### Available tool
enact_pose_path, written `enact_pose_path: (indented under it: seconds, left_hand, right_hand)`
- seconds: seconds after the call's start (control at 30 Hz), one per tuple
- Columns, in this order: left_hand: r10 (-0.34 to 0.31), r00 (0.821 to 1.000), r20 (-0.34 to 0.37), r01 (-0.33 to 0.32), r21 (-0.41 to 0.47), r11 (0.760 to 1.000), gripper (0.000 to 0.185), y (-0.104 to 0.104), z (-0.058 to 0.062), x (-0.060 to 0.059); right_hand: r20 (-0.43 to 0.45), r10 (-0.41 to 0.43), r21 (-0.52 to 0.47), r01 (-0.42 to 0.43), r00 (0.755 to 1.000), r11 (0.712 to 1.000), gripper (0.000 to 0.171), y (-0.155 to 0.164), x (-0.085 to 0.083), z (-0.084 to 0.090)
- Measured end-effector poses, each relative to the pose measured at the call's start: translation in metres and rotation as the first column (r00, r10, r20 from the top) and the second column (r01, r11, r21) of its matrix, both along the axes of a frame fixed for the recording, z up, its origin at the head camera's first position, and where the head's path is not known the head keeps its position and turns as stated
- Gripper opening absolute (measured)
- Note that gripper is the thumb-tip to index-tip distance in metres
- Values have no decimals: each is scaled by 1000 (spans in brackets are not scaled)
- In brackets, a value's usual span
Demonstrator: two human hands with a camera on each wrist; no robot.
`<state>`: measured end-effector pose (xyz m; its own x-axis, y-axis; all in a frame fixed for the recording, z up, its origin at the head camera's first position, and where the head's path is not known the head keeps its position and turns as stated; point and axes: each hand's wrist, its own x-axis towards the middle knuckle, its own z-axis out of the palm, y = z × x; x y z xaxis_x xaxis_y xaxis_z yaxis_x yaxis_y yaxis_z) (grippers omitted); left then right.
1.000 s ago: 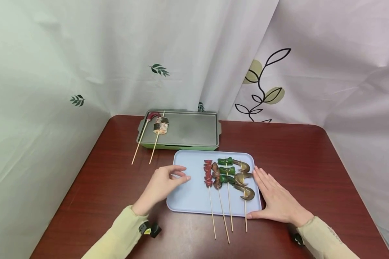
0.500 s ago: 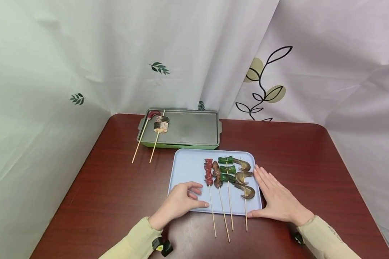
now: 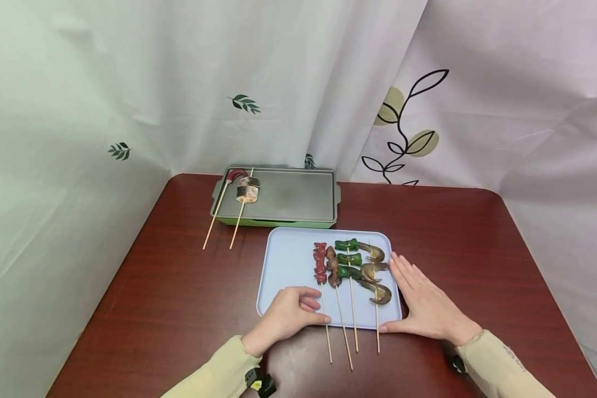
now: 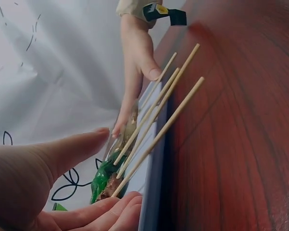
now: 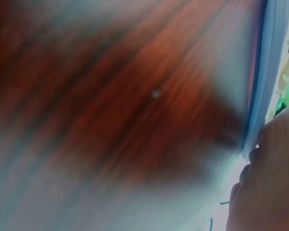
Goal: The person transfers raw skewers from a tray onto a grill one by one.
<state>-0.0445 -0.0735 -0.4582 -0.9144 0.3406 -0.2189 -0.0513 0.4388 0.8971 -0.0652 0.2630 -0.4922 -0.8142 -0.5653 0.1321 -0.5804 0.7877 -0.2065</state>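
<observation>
A pale blue tray bears a row of skewers: one with red pieces, one with brown pieces, one with green pieces and a shrimp skewer. Their sticks stick out over the near edge. My left hand hovers over the tray's near side, its thumb by the red skewer's stick. In the left wrist view thumb and fingers stand apart, gripping nothing. My right hand lies with straight fingers along the tray's right edge.
Behind the tray stands a grey-topped green grill. On its left side lie a skewer with a dark red curved piece and one with pale, dark-edged pieces. White curtains enclose the brown table.
My left hand has moved right and nearer the tray's front edge, from the bare left part to the red skewer's stick. The right hand stays at the tray's edge.
</observation>
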Motion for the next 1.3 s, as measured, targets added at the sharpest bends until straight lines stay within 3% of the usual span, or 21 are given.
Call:
enact_pose_path:
  seconds: [0.33, 0.63, 0.97, 1.3]
  left_hand:
    - [-14, 997, -81, 7, -93, 996, 37, 5, -11, -1]
    - [-7, 992, -124, -10, -136, 991, 22, 8, -13, -4]
    - [-6, 997, -76, 1, -61, 998, 21, 3, -12, -4]
    - [2, 1000, -29, -3, -26, 1000, 27, -2, -3, -3]
  right_hand:
    - [19, -8, 0, 8, 1000, 1000, 137, 0, 0, 0]
    - [5, -5, -1, 5, 1000, 1000, 138, 1, -1, -2]
    - [-13, -1, -13, 1, 1000, 1000, 139, 1, 0, -3]
    - [-8, 2, -15, -2, 1000, 1000, 139, 0, 0, -2]
